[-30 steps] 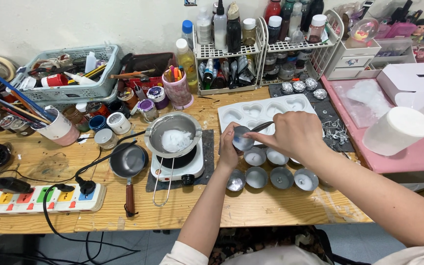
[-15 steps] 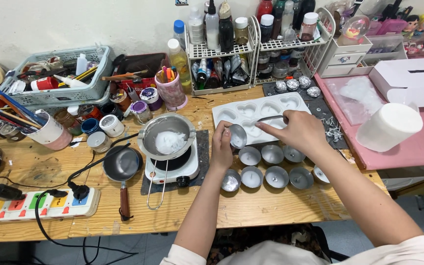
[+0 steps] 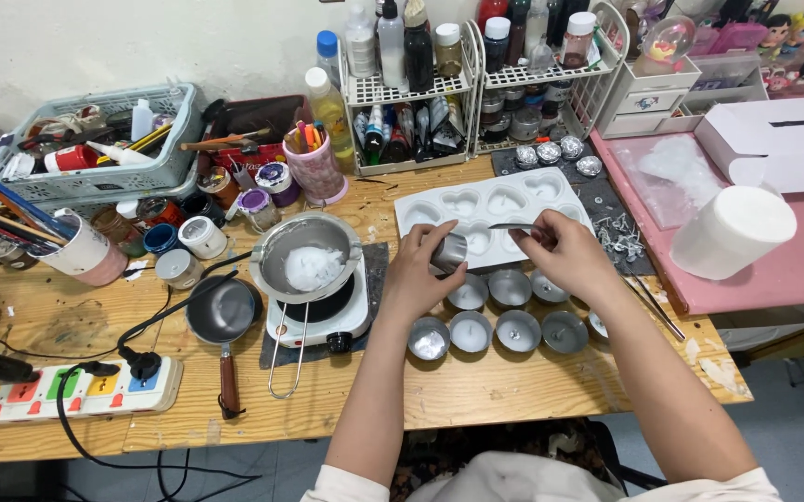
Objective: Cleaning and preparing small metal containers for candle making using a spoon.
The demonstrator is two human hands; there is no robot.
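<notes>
While tilted for access, a small metal cup is gripped by the left hand | tweezers are pinched by the right hand, aimed into it.

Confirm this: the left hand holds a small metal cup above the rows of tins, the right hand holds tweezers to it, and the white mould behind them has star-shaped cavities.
One detail is wrong. The head view shows the white mould has heart-shaped cavities, not stars. The rest holds: the left hand holds the small metal cup above the tins, and the right hand holds tweezers to it.
</notes>
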